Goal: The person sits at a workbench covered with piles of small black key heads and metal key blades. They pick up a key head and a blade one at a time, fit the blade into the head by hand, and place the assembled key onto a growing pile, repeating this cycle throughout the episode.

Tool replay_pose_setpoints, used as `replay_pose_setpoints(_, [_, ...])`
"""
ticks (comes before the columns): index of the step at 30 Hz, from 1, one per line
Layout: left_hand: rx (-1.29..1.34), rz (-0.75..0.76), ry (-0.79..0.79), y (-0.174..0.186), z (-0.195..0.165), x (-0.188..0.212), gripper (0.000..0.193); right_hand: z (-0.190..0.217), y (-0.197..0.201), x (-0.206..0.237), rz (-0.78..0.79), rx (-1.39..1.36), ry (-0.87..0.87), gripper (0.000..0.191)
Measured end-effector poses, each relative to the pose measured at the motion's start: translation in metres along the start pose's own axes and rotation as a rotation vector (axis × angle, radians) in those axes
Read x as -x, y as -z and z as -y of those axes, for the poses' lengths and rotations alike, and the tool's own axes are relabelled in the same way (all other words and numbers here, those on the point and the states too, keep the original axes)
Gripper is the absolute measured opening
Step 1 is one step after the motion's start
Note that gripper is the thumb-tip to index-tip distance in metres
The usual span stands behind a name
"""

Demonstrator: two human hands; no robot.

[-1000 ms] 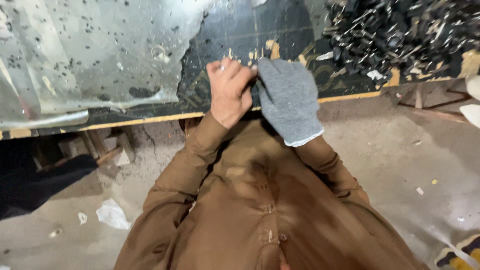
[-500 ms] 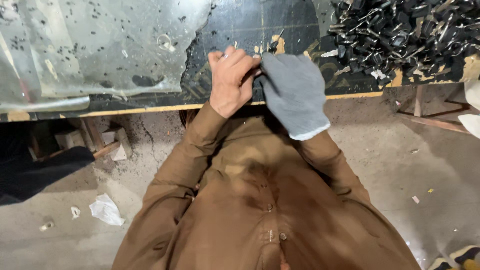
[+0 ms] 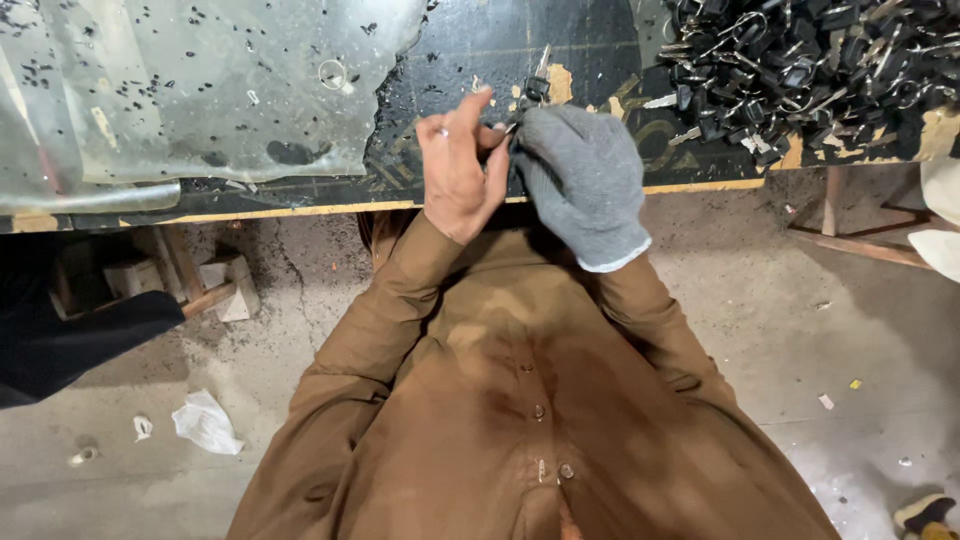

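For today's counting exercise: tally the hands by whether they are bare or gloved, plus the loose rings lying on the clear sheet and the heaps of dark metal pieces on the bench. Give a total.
Bare hand: 1, the left hand
Gloved hand: 1, the right hand in a grey glove
Loose ring on the clear sheet: 1
Heap of dark metal pieces: 1
Total: 4

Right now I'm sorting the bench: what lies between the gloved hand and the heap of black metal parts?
In the head view, only bare black tabletop lies between the grey-gloved right hand and the heap of black metal parts.
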State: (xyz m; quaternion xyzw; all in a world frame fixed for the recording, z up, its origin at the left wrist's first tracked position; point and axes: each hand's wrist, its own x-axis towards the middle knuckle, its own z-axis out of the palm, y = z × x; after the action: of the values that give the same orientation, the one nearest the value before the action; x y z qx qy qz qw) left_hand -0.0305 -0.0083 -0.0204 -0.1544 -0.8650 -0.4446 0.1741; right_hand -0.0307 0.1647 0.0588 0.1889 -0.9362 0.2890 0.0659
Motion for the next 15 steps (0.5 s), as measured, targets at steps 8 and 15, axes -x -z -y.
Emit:
replay_pose_setpoints(8, [-0.302,0.030,-0.088,0.015,0.003,0.000,0.046,0.000,0.021,-0.020,0.134,-0.280,-0.038,0.031])
replay_pose_setpoints(15, [-0.116,0.047,-0.094,0.028,0.011,0.016,0.054,0.017,-0.003,0.003,0.069,-0.018,0.095,0.036])
